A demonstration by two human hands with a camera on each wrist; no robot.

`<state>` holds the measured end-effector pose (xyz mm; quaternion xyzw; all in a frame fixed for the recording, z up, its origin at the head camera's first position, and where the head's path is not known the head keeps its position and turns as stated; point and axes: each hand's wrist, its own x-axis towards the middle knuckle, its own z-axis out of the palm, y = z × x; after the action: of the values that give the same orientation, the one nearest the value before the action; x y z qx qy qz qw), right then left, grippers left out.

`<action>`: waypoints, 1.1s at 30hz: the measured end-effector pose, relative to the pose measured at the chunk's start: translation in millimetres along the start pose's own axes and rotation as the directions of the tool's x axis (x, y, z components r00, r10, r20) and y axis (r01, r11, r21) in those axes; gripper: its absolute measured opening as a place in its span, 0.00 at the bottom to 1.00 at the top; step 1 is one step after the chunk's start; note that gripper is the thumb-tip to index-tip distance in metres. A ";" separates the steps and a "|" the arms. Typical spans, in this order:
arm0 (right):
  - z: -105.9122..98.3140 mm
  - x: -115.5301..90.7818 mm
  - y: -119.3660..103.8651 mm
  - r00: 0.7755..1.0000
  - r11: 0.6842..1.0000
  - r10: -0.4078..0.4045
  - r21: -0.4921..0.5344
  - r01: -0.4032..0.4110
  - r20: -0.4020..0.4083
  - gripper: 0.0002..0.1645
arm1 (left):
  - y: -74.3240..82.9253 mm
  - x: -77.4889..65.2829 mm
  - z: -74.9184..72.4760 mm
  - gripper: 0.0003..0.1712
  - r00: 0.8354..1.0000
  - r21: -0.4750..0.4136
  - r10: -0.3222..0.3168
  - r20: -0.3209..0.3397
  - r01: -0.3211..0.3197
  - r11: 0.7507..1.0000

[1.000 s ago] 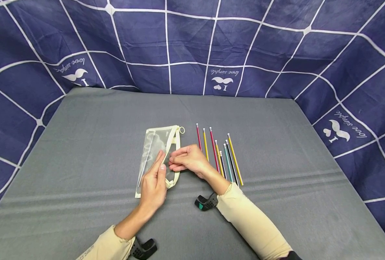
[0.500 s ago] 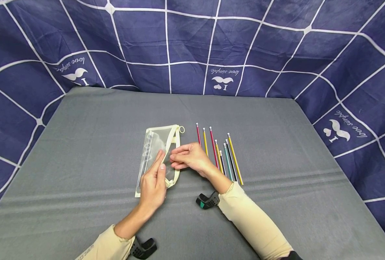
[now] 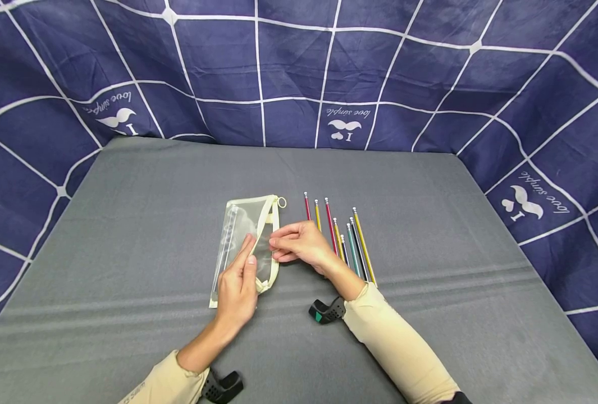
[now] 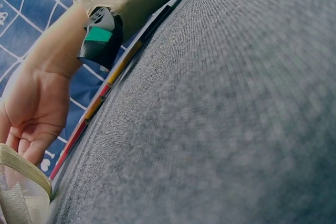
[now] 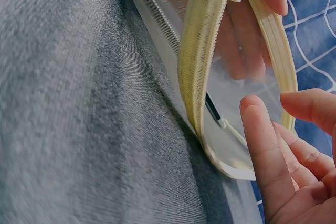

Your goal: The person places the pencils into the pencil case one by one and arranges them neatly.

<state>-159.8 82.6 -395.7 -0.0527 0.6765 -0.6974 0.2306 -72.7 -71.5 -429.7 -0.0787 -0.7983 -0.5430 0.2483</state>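
Note:
A see-through zip pouch with cream edging lies on the table, its zipped mouth spread wide toward the right. My left hand holds the near panel at the mouth, thumb on one side and fingers on the other. Just outside the opening, my right hand has loosely bent fingers with nothing between them; thumb and forefinger stand apart in the right wrist view. Inside the pouch a thin dark pencil shows through. Several red, yellow, green and black pencils lie to the right, partly behind my right hand and forearm.
A grey cloth-covered table spreads all round the pouch. Blue curtain with white grid lines hangs along its back and sides. A small pull ring sits at the pouch's far corner. Black wrist devices hang below both sleeves.
My right hand has drawn slightly right, away from the pouch's mouth. A pale strip inside the pouch shows more clearly than a second ago. The left hand stays in place.

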 end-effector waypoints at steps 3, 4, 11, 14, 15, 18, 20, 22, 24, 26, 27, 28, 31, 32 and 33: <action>-2.4 -0.9 -1.8 1.000 1.000 0.001 -0.006 -0.001 -0.005 0.17 | 0.1 -0.4 -0.1 0.21 1.000 -0.001 -0.005 0.004 0.005 1.000; -3.2 -1.1 -2.5 1.000 1.000 0.001 -0.010 -0.001 -0.005 0.17 | 0.3 -0.6 -0.3 0.21 1.000 -0.003 -0.007 0.006 0.007 1.000; -11.8 -3.1 -6.7 1.000 0.999 -0.008 -0.032 0.007 -0.019 0.17 | 1.4 -1.1 -0.2 0.21 1.000 -0.001 -0.023 0.009 0.023 1.000; -17.6 -5.0 -7.7 0.999 0.999 -0.012 -0.043 0.011 -0.033 0.17 | 1.4 -0.8 0.2 0.21 1.000 -0.007 -0.024 0.005 0.024 1.000; -20.0 -5.7 -7.9 0.999 0.999 -0.013 -0.045 0.011 -0.040 0.17 | 1.3 -0.8 0.4 0.20 1.000 -0.010 -0.023 0.003 0.024 1.000; -28.3 -7.7 -7.7 0.998 0.999 -0.015 -0.049 0.012 -0.062 0.17 | 0.8 -0.6 0.8 0.20 1.000 -0.014 -0.022 -0.003 0.022 1.000; -33.9 -8.8 -7.4 0.997 0.999 -0.018 -0.051 0.014 -0.078 0.17 | 0.4 -0.8 0.7 0.20 1.000 -0.012 -0.022 -0.007 0.022 1.000; -39.8 -10.1 -7.3 0.996 0.998 -0.021 -0.053 0.017 -0.090 0.17 | 0.3 -0.8 0.4 0.20 1.000 -0.010 -0.023 -0.010 0.023 1.000; -45.6 -11.8 -7.7 0.995 0.998 -0.027 -0.059 0.021 -0.099 0.17 | 0.3 -0.9 0.3 0.20 1.000 -0.008 -0.025 -0.011 0.025 1.000; -51.4 -13.6 -7.9 0.994 0.998 -0.029 -0.066 0.022 -0.107 0.16 | 0.3 -1.1 0.2 0.20 1.000 -0.005 -0.027 -0.011 0.027 1.000; -54.4 -14.6 -8.1 0.993 0.997 -0.032 -0.070 0.024 -0.111 0.15 | 0.4 -1.1 0.2 0.20 1.000 -0.005 -0.028 -0.010 0.028 1.000; -57.3 -15.4 -7.9 0.993 0.997 -0.032 -0.071 0.024 -0.115 0.15 | 0.4 -1.2 0.2 0.20 1.000 -0.005 -0.028 -0.009 0.028 1.000; -66.0 -18.1 -7.8 0.992 0.997 -0.032 -0.069 0.023 -0.124 0.14 | 0.5 -1.3 0.2 0.20 1.000 -0.005 -0.029 -0.008 0.029 1.000; -68.9 -19.2 -7.9 0.991 0.997 -0.032 -0.067 0.023 -0.127 0.14 | 0.5 -1.4 0.3 0.20 1.000 -0.006 -0.029 -0.007 0.029 1.000; -71.7 -20.4 -8.0 0.991 0.998 -0.032 -0.066 0.023 -0.131 0.14 | 0.5 -1.3 0.3 0.20 1.000 -0.008 -0.028 -0.007 0.028 1.000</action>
<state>-171.3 156.4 -388.8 -0.0230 0.7117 -0.6802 0.1738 -71.4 -70.8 -430.0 -0.0666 -0.7962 -0.5500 0.2429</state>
